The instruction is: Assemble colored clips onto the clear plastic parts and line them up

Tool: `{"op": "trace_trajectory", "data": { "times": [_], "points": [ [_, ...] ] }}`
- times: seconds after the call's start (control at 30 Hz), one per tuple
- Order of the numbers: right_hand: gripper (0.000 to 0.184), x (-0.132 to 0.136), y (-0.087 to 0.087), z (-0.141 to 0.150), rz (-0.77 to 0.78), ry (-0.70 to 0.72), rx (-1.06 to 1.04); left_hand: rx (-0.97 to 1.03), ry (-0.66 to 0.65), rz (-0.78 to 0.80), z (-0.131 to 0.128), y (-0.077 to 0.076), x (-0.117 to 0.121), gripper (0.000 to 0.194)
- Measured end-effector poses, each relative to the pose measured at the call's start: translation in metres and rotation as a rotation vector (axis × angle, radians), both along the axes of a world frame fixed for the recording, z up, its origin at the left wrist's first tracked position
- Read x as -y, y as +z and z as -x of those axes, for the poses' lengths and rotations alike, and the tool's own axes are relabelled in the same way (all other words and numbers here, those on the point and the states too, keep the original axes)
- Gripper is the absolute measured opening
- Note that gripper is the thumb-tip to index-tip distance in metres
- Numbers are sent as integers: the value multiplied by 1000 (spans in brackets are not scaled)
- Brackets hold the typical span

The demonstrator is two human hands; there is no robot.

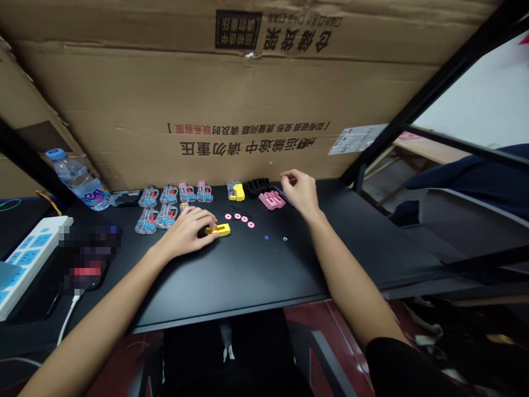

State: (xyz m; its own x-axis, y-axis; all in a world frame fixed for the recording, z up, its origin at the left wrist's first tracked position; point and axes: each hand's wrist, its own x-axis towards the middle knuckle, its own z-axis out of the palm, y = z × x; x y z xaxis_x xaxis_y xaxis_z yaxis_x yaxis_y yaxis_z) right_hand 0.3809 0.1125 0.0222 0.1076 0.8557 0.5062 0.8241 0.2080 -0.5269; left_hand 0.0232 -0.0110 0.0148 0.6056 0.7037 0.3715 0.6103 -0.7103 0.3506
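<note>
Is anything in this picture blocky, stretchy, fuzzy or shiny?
In the head view, blocky squares partly cover the phone; the bottle, near the left edge, looks stretched; the black table has a pale sheen; the pink rings look slightly fuzzy.

Counter (264, 281): front strip bare from below the pink discs (244, 219) to the near edge; low sideways pass open there. Right portion, beyond the pink parts (271, 200), likewise bare. Obstacles: cardboard wall (248, 94) closes the rear; clear plastic assemblies (157, 208) crowd rear left; bottle (85, 179) stands tall beside them; power strip (31, 259) and phone block far left.
</note>
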Motion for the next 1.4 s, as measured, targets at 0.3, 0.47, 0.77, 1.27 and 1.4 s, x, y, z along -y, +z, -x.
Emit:
{"op": "trace_trajectory", "data": {
  "times": [0.3, 0.47, 0.77, 1.27, 1.4],
  "points": [
    [30, 5, 4, -4, 64, -68, 71, -27, 51, 8, 0, 1, 1, 22],
    [24, 7, 2, -2, 190, -14, 119, -35, 55, 18, 0, -2, 0, 29],
    [24, 25, 9, 36, 21, 220, 23, -70, 48, 41, 2, -7, -4, 29],
    [19, 74, -8, 95, 101, 1035, 54, 28, 109, -18, 0, -2, -2, 31],
    [19, 77, -13, 99, 114, 1060, 47, 127, 147, 9, -1, -4, -2, 33]
  ]
}}
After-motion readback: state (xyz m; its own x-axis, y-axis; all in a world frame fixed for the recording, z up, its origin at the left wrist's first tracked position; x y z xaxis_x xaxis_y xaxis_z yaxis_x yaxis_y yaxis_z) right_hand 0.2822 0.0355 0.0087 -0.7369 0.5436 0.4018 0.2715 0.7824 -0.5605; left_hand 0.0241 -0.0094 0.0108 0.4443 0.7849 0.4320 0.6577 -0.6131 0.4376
